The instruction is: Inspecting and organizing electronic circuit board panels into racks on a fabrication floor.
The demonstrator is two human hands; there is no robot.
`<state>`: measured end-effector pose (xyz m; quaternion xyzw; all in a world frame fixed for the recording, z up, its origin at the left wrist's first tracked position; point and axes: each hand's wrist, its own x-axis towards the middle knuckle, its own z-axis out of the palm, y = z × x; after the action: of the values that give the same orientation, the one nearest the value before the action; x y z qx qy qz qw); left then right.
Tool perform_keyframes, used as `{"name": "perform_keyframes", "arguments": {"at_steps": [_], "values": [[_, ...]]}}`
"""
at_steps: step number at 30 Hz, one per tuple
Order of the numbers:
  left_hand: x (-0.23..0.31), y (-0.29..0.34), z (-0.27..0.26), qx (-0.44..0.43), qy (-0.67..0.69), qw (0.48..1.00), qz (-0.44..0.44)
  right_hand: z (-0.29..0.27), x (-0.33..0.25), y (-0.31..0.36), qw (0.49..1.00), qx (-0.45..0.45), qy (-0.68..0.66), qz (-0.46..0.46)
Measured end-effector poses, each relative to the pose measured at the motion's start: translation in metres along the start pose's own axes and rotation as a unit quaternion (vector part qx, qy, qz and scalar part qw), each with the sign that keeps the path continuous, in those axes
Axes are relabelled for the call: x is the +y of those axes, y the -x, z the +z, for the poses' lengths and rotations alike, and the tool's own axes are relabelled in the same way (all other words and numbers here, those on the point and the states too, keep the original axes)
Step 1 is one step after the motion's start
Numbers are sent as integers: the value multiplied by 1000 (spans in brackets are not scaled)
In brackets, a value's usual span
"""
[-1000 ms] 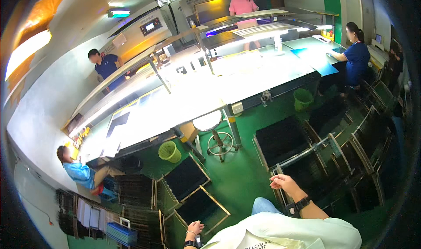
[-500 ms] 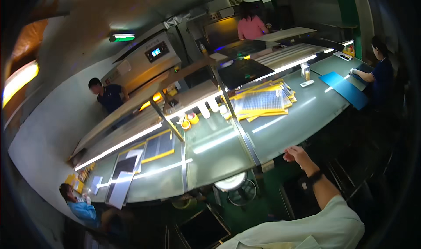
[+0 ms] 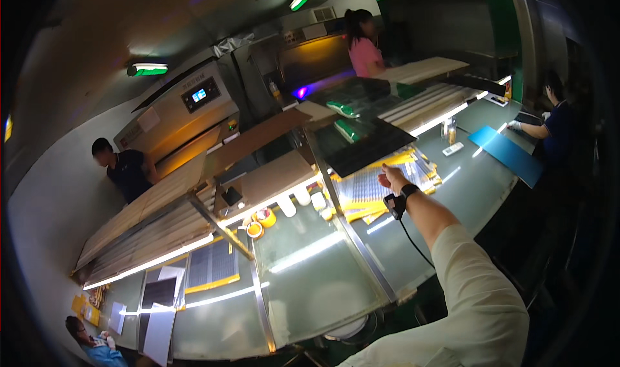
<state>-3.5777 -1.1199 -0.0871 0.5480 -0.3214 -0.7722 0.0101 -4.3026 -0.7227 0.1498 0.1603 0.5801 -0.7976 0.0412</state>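
Note:
My right hand (image 3: 392, 179) reaches forward over the bench. Its fingers are loosely bent and partly apart, with nothing visible in them. Behind it in the picture lies a loose stack of yellow-edged sheets with a dark grid pattern (image 3: 361, 191); whether the hand touches them I cannot tell. Just beyond the fingers, a flat black panel (image 3: 368, 148) juts over the front edge of the upper shelf. A black band with a small box-shaped device (image 3: 395, 205) is on my right wrist, and a cable hangs from it. My left hand is out of view.
The long glass-topped bench (image 3: 323, 273) has metal dividers and light tubes under its shelf. Yellow tape rolls (image 3: 265, 217), a white remote (image 3: 453, 148) and a blue board (image 3: 507, 155) lie on it. Co-workers are at both ends; others stand behind near a large machine (image 3: 187, 108).
My right hand has moved up and forward from the bench's front edge to over the yellow-edged sheets. The view has shifted. The person in pink has turned to the side.

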Motion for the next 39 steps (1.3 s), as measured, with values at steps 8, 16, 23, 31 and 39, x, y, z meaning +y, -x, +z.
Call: {"name": "perform_keyframes", "arguments": {"at_steps": [8, 16, 23, 31, 39], "values": [[97, -24, 129, 9, -220, 962, 161, 35, -15, -56, 993, 98, 28, -52], [157, -32, 295, -81, -480, 815, 316, 3, -27, -53, 998, -1, -24, -53], [203, 4, 534, -221, -489, 714, 450, -30, -43, -34, 993, -40, 108, -22], [232, 21, 746, -356, -316, 859, 188, -34, -36, -28, 998, -56, -9, -13], [230, -4, 821, -148, -359, 869, 307, -45, -60, -39, 996, -77, 39, 19]]}}
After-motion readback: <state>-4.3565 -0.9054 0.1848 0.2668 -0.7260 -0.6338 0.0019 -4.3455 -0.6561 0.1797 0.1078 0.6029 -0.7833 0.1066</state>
